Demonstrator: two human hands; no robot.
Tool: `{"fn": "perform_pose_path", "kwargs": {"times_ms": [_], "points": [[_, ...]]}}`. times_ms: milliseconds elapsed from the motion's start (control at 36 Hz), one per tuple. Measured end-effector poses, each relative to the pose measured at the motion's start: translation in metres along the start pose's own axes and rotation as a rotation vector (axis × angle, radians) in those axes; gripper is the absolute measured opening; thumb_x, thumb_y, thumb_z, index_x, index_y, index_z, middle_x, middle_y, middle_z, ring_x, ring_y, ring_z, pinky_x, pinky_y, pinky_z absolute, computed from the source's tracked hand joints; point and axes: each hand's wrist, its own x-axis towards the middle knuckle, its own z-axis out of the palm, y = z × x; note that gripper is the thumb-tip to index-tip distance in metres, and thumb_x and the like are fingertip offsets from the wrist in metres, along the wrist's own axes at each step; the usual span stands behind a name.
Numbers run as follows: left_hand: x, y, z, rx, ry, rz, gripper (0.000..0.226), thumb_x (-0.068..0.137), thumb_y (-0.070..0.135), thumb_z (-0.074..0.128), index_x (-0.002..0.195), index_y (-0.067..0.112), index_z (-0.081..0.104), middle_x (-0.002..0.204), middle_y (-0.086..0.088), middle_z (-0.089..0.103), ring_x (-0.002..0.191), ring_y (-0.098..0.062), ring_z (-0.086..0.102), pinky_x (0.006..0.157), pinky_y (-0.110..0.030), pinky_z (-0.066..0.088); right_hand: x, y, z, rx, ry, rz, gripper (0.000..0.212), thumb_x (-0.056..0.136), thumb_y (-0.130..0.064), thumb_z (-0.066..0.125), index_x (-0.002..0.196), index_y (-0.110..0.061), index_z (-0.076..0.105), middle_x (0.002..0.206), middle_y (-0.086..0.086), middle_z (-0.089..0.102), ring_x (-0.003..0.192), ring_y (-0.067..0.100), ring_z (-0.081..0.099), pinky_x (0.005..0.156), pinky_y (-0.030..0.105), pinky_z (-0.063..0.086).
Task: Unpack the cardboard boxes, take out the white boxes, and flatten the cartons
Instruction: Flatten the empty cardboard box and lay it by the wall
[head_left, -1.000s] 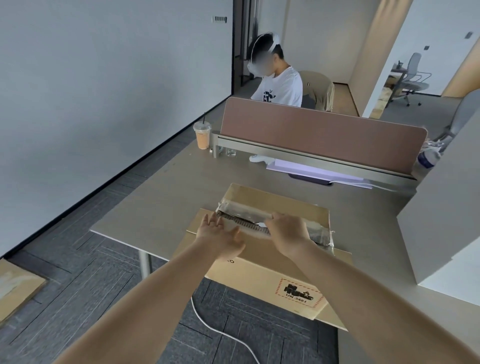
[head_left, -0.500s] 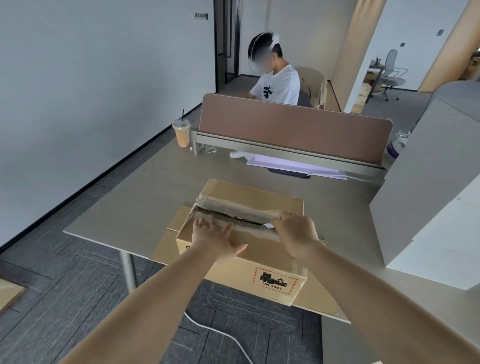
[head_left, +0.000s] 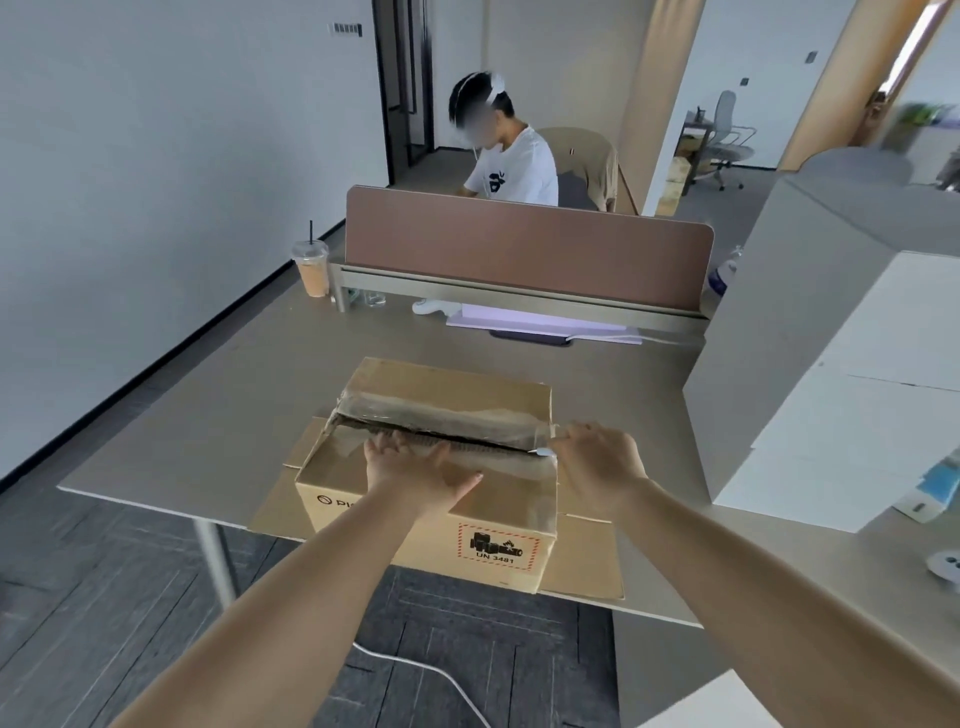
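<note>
A brown cardboard box with a red-framed UN 3481 label stands at the desk's near edge, on a flattened carton. Its taped top seam gapes open along a dark slit. My left hand lies flat on the near top flap, fingertips at the seam. My right hand is at the right end of the seam, its fingers curled round the flap's corner where a white scrap of tape shows. The box's contents are hidden. Large white boxes are stacked on the right.
The grey desk carries a brown divider at the back, an iced drink cup and papers. A person sits behind the divider. A white cable lies on the carpet below.
My right hand slid from the middle of the seam to its right end. The left hand stayed on the near flap. The view shifted, so the box now sits nearer and more centred.
</note>
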Motion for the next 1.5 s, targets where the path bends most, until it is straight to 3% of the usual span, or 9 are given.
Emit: {"fn": "perform_pose_path", "kwargs": {"times_ms": [167,361,472,556,750,1000,1222,1361,1500], "points": [[-0.002,0.011,-0.004,-0.001,0.049,0.008,0.092,0.075,0.088,0.000,0.153,0.040,0.005,0.160,-0.015,-0.008,0.147,-0.040,-0.001,0.116,-0.058,-0.001,-0.008,0.010,-0.003,-0.018,0.012,0.025,0.037,0.088,0.000,0.047,0.116,-0.019,0.062,0.112,0.001,0.060,0.104,0.025,0.059,0.069,0.032,0.046],[-0.006,0.028,-0.003,-0.009,0.036,-0.022,0.087,0.079,0.084,-0.001,0.153,0.037,-0.002,0.160,-0.013,-0.011,0.147,-0.038,-0.004,0.117,-0.057,-0.001,-0.016,0.027,-0.006,-0.029,0.019,0.080,0.034,0.085,0.001,0.051,0.111,-0.016,0.064,0.113,0.002,0.059,0.106,0.026,0.058,0.071,0.033,0.047],[-0.010,0.046,-0.003,-0.074,0.113,0.004,0.089,0.083,0.079,-0.002,0.155,0.027,-0.001,0.160,-0.016,-0.009,0.147,-0.040,-0.004,0.119,-0.052,0.000,-0.031,0.053,0.002,0.107,0.047,0.211,0.030,0.086,-0.006,0.053,0.107,-0.022,0.067,0.110,0.000,0.062,0.105,0.025,0.059,0.074,0.031,0.048],[-0.014,0.073,-0.006,-0.093,0.216,0.112,0.083,0.089,0.073,0.003,0.155,0.022,0.003,0.160,-0.015,-0.006,0.147,-0.040,-0.003,0.120,-0.050,0.000,-0.051,0.080,0.014,0.274,0.082,0.334,0.023,0.092,-0.019,0.042,0.090,-0.022,0.065,0.098,0.000,0.063,0.094,0.027,0.059,0.063,0.028,0.040],[-0.029,0.183,-0.016,-0.177,0.345,0.517,0.061,0.100,0.051,0.028,0.151,0.017,0.021,0.162,-0.008,0.006,0.149,-0.028,0.000,0.121,-0.041,0.000,-0.121,0.156,0.070,0.438,0.000,0.551,0.032,0.101,-0.034,0.037,0.118,-0.017,0.058,0.117,0.004,0.055,0.111,0.027,0.050,0.078,0.034,0.042],[-0.043,0.314,0.016,-0.136,0.145,0.701,0.061,0.100,0.042,0.035,0.153,0.016,0.017,0.162,-0.005,0.002,0.149,-0.025,-0.003,0.121,-0.039,-0.002,-0.218,0.221,0.144,0.451,-0.138,0.747,0.025,0.100,-0.036,0.042,0.113,-0.030,0.062,0.114,-0.004,0.057,0.110,0.021,0.050,0.086,0.031,0.034],[-0.034,0.346,0.052,-0.126,-0.029,0.676,0.062,0.101,0.040,0.037,0.154,0.018,0.014,0.162,-0.005,-0.003,0.149,-0.024,-0.006,0.121,-0.038,-0.003,-0.224,0.231,0.194,0.450,-0.163,0.709,0.027,0.101,-0.031,0.040,0.110,-0.035,0.065,0.111,-0.010,0.058,0.110,0.020,0.048,0.087,0.031,0.030],[-0.026,0.339,0.059,-0.143,-0.034,0.651,0.060,0.100,0.040,0.039,0.153,0.019,0.019,0.162,-0.005,0.000,0.149,-0.024,-0.001,0.121,-0.039,0.000,-0.215,0.227,0.210,0.401,-0.152,0.661,0.025,0.092,-0.013,0.049,0.095,-0.032,0.065,0.110,-0.012,0.059,0.108,0.019,0.045,0.081,0.028,0.023],[-0.022,0.327,0.046,-0.227,0.102,0.661,0.048,0.101,0.034,0.041,0.147,0.022,0.035,0.160,0.003,0.021,0.147,-0.018,0.017,0.119,-0.033,0.015,-0.203,0.226,0.206,0.355,-0.149,0.627,0.027,0.096,-0.023,0.050,0.118,-0.033,0.060,0.125,-0.010,0.054,0.119,0.020,0.044,0.095,0.031,0.030]]}}
